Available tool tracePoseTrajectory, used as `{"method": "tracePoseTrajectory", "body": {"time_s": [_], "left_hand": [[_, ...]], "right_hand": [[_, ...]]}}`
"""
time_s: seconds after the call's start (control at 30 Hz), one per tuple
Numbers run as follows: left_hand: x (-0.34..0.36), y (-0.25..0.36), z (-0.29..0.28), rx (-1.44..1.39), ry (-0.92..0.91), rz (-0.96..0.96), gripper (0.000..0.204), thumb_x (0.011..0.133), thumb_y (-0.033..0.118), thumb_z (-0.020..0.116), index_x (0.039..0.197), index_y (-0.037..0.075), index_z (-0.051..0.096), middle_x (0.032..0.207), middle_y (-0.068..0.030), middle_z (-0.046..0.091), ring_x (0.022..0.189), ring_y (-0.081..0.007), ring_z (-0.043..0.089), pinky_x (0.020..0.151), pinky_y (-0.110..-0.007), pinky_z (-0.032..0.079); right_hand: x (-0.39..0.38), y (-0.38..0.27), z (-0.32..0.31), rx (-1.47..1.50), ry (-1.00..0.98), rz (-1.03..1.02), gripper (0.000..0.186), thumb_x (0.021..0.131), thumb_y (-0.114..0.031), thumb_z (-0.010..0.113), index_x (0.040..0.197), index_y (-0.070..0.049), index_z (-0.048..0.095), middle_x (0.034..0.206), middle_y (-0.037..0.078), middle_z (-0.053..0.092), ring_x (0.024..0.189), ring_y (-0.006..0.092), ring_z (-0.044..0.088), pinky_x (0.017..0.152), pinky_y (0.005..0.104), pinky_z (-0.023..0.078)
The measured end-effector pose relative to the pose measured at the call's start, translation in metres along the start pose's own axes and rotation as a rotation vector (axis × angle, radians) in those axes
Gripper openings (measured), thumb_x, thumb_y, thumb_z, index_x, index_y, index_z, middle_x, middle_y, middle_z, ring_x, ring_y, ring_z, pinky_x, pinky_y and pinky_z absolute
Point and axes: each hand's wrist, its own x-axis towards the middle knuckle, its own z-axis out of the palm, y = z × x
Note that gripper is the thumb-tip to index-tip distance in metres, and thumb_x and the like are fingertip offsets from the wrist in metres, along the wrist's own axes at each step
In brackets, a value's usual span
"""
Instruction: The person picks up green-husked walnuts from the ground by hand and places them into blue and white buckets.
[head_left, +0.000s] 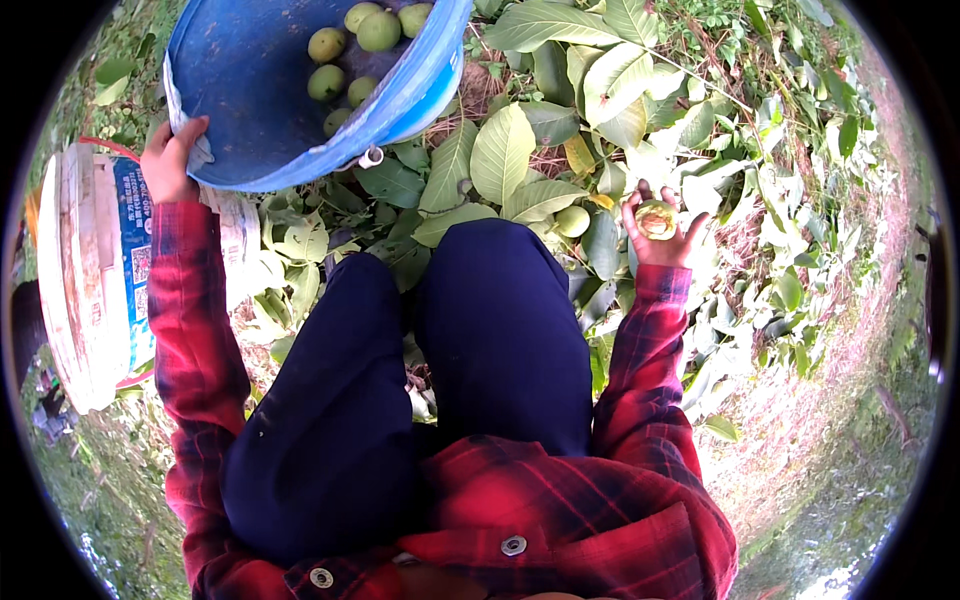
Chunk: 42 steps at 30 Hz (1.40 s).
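My left hand grips the rim of a blue bucket, which is tilted so its inside shows. Several green walnuts in their husks lie inside it, toward the far wall. On the right, my right hand is turned palm up with its fingers curled loosely around a green walnut. That walnut has a pale, brownish broken patch on its upper face. Another green walnut rests among the leaves, between my knee and my right hand.
Large cut leaves cover the ground ahead of my knees. At the left, a white bucket with a blue label and red handle lies near my left forearm. Dry grass and low weeds spread out to the right.
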Motion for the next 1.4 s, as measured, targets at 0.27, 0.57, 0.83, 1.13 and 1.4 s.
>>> {"method": "tracePoseTrajectory", "body": {"time_s": [0.27, 0.57, 0.83, 1.13, 1.4], "left_hand": [[-0.01, 0.002, 0.002, -0.106, -0.034, 0.041, 0.027, 0.066, 0.017, 0.055, 0.079, -0.006, 0.057, 0.077, -0.0097, 0.057, 0.065, -0.0144, 0.053, 0.061, -0.021, 0.04], [-0.008, 0.005, 0.009, -0.221, 0.048, -0.088, 0.024, 0.062, 0.012, 0.057, 0.079, -0.005, 0.057, 0.072, -0.0084, 0.057, 0.061, -0.0141, 0.052, 0.059, -0.021, 0.039], [-0.014, 0.001, 0.007, -0.104, 0.088, -0.068, 0.022, 0.062, 0.009, 0.057, 0.078, -0.006, 0.057, 0.067, -0.0051, 0.055, 0.058, -0.0103, 0.047, 0.056, -0.021, 0.037], [-0.01, -0.035, -0.004, -0.255, -0.004, -0.166, 0.027, 0.064, 0.013, 0.059, 0.081, -0.007, 0.054, 0.073, -0.0081, 0.056, 0.063, -0.0154, 0.052, 0.059, -0.025, 0.04], [0.023, -0.046, -0.005, -0.179, -0.056, -0.273, 0.03, 0.06, 0.014, 0.061, 0.081, -0.006, 0.054, 0.077, -0.01, 0.055, 0.066, -0.019, 0.053, 0.061, -0.028, 0.042]], "right_hand": [[0.014, 0.023, -0.025, -0.262, 0.251, 0.072, 0.034, 0.079, -0.039, 0.042, 0.071, -0.007, 0.048, 0.078, 0.015, 0.052, 0.074, 0.0274, 0.051, 0.067, 0.0412, 0.045], [0.032, 0.066, -0.026, -2.418, 0.263, 0.368, 0.063, 0.054, -0.039, 0.066, 0.105, -0.013, 0.042, 0.088, 0.014, 0.057, 0.079, 0.0281, 0.056, 0.071, 0.0343, 0.043], [0.01, 0.028, 0.092, -0.372, -0.239, 0.125, 0.058, 0.072, -0.038, 0.053, 0.115, -0.007, 0.029, 0.104, 0.022, 0.043, 0.064, 0.0242, 0.054, 0.046, 0.0342, 0.047], [0.023, 0.119, 0.255, -1.525, -0.386, -1.214, 0.042, 0.068, -0.023, 0.062, 0.104, -0.009, 0.046, 0.104, 0.016, 0.044, 0.095, 0.0297, 0.045, 0.078, 0.0343, 0.039], [-0.09, -0.014, -0.058, -2.317, 0.561, 0.103, 0.088, 0.051, -0.037, 0.071, 0.122, -0.039, 0.019, 0.132, 0.016, 0.0, 0.118, 0.0422, 0.008, 0.091, 0.0543, 0.016]]}}
